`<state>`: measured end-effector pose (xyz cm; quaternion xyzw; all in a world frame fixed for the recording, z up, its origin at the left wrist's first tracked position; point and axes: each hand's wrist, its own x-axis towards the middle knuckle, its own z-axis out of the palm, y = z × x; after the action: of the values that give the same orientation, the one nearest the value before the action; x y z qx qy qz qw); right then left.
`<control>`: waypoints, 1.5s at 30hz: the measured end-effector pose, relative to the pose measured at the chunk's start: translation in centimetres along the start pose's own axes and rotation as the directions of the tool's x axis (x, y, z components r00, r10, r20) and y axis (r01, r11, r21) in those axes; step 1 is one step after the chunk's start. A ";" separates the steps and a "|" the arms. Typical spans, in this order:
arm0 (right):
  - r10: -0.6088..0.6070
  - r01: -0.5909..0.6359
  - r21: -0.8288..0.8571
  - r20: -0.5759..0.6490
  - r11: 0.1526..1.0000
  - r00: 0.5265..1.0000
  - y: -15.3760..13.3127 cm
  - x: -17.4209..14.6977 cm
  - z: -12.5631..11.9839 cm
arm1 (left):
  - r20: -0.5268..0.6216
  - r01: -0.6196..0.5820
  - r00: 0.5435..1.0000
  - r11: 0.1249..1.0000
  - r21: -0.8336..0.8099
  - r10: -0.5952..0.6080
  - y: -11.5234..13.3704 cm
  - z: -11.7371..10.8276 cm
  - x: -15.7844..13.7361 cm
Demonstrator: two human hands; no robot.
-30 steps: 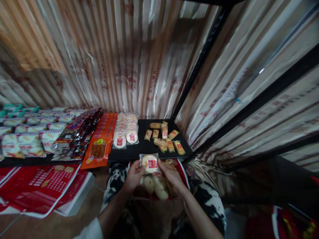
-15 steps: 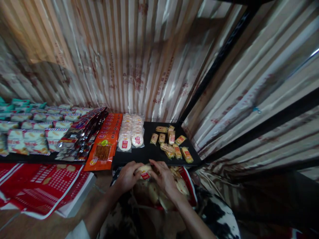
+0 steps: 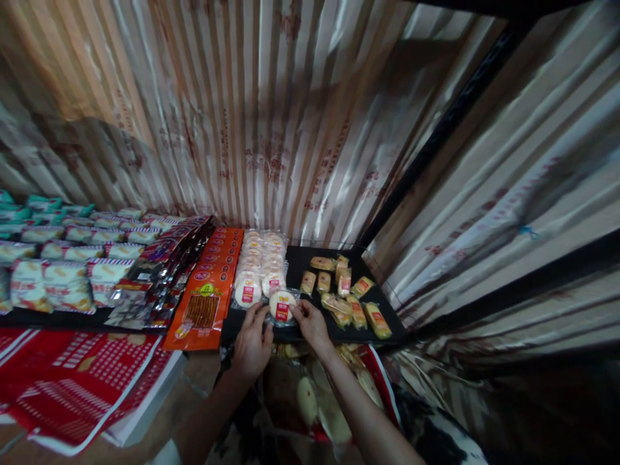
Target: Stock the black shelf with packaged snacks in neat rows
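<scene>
A clear-wrapped round white cake (image 3: 281, 306) with a red label is held just over the front of the black shelf. My right hand (image 3: 312, 327) pinches the right edge of its wrapper between thumb and fingers. At the other side my left hand (image 3: 252, 343) has its fingertips closed on the wrapper's left edge. Just behind stand two rows of the same wrapped round cakes (image 3: 248, 290), overlapping one another. Below my forearms a red-rimmed container (image 3: 387, 381) holds more wrapped pale food packets (image 3: 306, 400).
Small yellow wrapped cakes (image 3: 357, 313) lie loosely on the black shelf (image 3: 303, 332) at right. Left of the round cakes lie an orange snack packet (image 3: 203, 290), dark shiny packets (image 3: 159, 271) and white bags (image 3: 68, 284). A red printed bag (image 3: 87, 381) sits lower left. A dark post (image 3: 436, 142) slants upward at right.
Both hands have moved up and forward from above the container to the shelf front, carrying the wrapped round cake. It now faces up before the rows. The view has shifted slightly.
</scene>
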<state>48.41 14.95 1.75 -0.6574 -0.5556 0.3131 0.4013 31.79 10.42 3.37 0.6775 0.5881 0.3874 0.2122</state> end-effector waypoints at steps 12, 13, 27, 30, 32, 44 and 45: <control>-0.049 0.042 -0.095 -0.075 0.995 0.996 0.2 3.2 2.8 | 0.107 -0.126 0.988 0.985 0.117 0.113 -1.7 2.8 1.4; -0.068 0.059 -0.106 -0.080 0.993 0.995 0.2 3.2 2.9 | 0.104 -0.132 0.987 0.983 0.127 0.119 -1.8 3.0 1.5; -0.279 0.243 -0.279 -0.097 0.929 0.955 1.1 2.1 4.6 | 0.028 -0.242 0.970 0.936 0.256 0.243 -3.6 4.3 1.0; -0.325 0.278 -0.276 -0.144 0.920 0.935 0.5 0.6 3.7 | -0.004 -0.271 0.960 0.930 0.247 0.281 -3.2 4.1 0.3; -0.369 0.317 -0.271 -0.165 0.909 0.915 0.4 -1.2 2.6 | -0.019 -0.285 0.955 0.934 0.214 0.296 -2.6 4.0 -0.6; -0.161 0.099 -0.492 -0.085 0.865 0.983 11.3 -12.5 -7.5 | 0.418 -0.226 0.887 0.974 0.019 0.198 1.7 8.1 -7.5; -0.131 0.087 -0.525 -0.048 0.847 0.990 11.8 -12.8 -7.9 | 0.470 -0.201 0.867 0.979 0.023 0.167 2.2 8.8 -7.6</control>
<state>58.46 0.27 -5.17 -0.7212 -0.6392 0.1004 0.2476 39.93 4.09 -2.52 0.8107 0.4660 0.2107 0.2849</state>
